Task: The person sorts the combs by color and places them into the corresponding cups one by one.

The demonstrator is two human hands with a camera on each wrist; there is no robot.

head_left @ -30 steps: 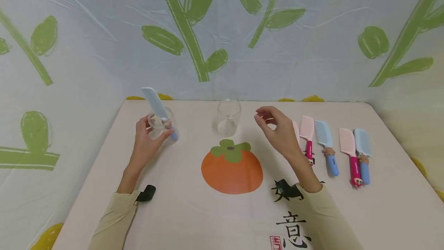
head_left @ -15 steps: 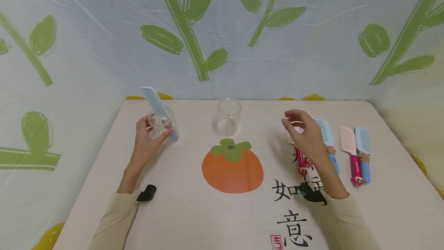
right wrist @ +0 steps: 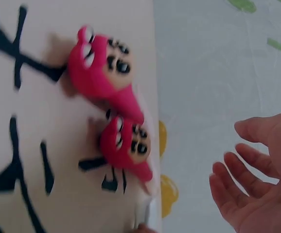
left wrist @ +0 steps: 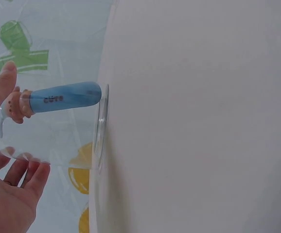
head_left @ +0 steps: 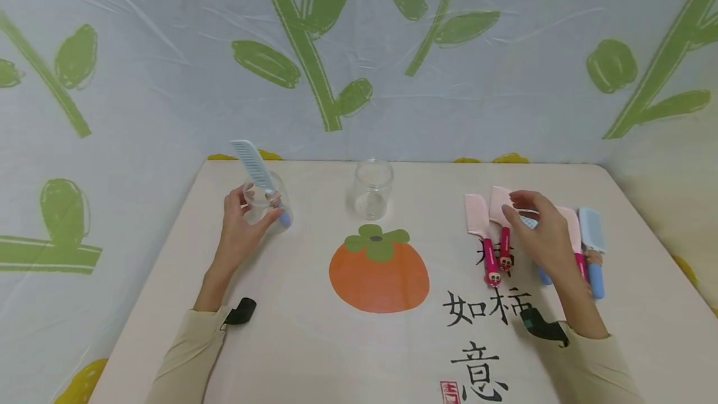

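My left hand (head_left: 240,229) grips a clear jar (head_left: 283,189), thumb on one side and fingers on the other. A light blue comb (head_left: 252,164) leans in it, teeth up; its handle (left wrist: 65,97) shows through the wall in the left wrist view. My right hand (head_left: 541,235) hovers with loosely bent fingers over a blue comb (head_left: 529,221), partly hiding it, and holds nothing. Left of it lie two pink combs, one outer (head_left: 477,214) and one inner (head_left: 498,197). To its right are another pink comb (head_left: 572,226) and a blue comb (head_left: 592,229).
A second clear jar (head_left: 373,195) stands upright at the back middle of the table (head_left: 314,354). The cloth bears a printed persimmon (head_left: 378,279) and black characters (head_left: 479,373). A patterned curtain (head_left: 196,92) rises behind the table's back edge.
My right hand has moved right, from beside the middle jar past the two pink combs to over the blue comb. The left hand still holds its jar in place.
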